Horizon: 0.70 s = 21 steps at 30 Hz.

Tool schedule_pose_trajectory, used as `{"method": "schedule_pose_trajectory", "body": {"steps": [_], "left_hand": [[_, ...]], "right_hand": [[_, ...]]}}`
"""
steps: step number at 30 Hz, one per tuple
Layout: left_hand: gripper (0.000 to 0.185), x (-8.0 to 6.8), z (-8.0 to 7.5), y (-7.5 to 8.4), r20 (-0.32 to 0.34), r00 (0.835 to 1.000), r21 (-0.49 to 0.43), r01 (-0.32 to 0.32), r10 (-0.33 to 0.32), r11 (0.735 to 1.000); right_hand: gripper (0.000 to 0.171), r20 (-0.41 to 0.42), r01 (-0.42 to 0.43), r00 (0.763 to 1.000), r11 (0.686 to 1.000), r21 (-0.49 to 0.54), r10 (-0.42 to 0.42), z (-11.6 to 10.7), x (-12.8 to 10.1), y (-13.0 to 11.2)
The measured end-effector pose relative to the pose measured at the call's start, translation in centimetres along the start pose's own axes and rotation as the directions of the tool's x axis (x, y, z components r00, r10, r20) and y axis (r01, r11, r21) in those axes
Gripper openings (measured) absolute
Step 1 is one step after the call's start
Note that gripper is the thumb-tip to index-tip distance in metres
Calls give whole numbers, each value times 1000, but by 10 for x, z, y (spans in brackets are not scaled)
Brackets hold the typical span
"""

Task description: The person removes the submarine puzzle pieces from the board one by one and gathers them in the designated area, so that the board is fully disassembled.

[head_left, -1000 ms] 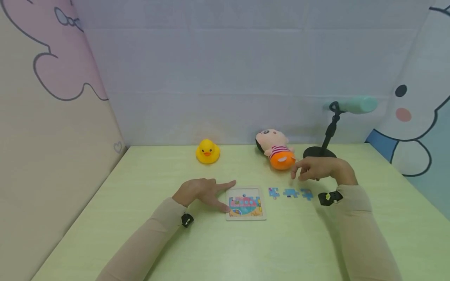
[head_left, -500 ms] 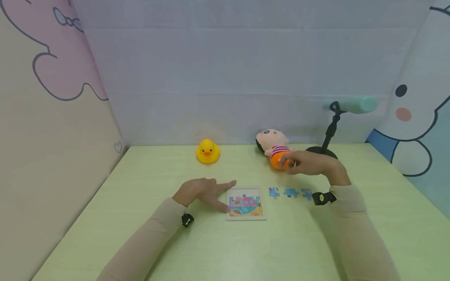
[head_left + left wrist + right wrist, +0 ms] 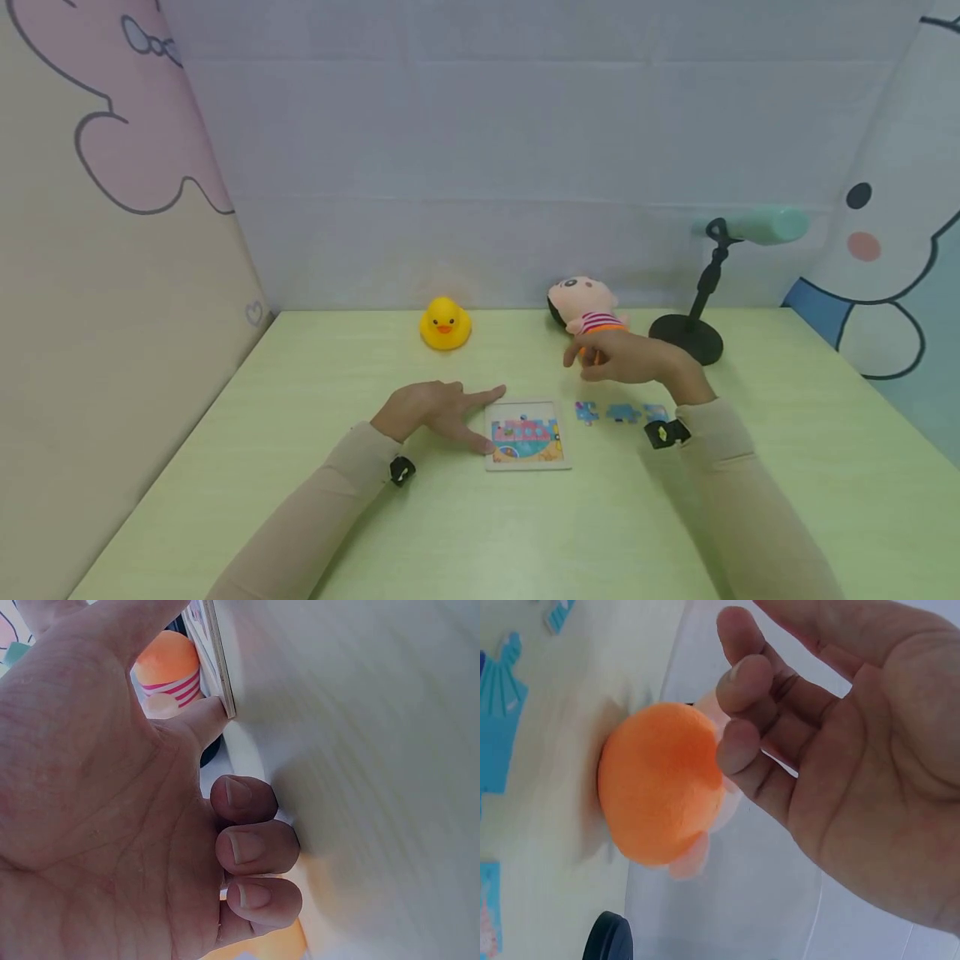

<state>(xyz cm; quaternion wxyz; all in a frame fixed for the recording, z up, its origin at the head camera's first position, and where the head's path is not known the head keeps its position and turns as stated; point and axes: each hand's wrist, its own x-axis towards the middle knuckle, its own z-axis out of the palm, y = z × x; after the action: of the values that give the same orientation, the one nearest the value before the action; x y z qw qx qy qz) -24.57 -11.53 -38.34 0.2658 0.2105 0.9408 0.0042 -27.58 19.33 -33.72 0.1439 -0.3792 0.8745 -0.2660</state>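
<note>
My left hand (image 3: 438, 410) rests at the left side of a small puzzle tray (image 3: 528, 467). Its index finger reaches the upper left corner and its thumb the lower left, while the other three fingers curl in toward the table. Inside the tray, joined pieces (image 3: 528, 446) fill the lower part, and a bare white strip shows at the top. Three loose blue puzzle pieces (image 3: 622, 412) lie in a row to the tray's right. Above and behind them hovers my right hand (image 3: 630, 354), fingers loosely bent, holding nothing. In the right wrist view, loose pieces (image 3: 499, 727) show at the left edge.
A plush doll (image 3: 588, 300) with orange shorts lies behind my right hand, partly hidden by it. The yellow rubber duck (image 3: 445, 323) stands at the back. At back right is a black stand (image 3: 686, 335) carrying a mint-green cylinder (image 3: 772, 226). A wall closes off the table behind.
My right hand has moved left, from near the stand's base to in front of the doll, above the loose pieces. My left hand and the tray have stayed put.
</note>
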Motion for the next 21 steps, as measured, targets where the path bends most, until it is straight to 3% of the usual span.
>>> {"method": "schedule_pose_trajectory", "body": {"steps": [13, 21], "left_hand": [[94, 2, 0, 0, -1, 999, 8, 34, -34, 999], [94, 1, 2, 0, -9, 999, 16, 53, -53, 998]], "right_hand": [[20, 52, -93, 994, 993, -67, 96, 20, 19, -14], [21, 103, -17, 994, 992, -128, 30, 32, 29, -20]]}}
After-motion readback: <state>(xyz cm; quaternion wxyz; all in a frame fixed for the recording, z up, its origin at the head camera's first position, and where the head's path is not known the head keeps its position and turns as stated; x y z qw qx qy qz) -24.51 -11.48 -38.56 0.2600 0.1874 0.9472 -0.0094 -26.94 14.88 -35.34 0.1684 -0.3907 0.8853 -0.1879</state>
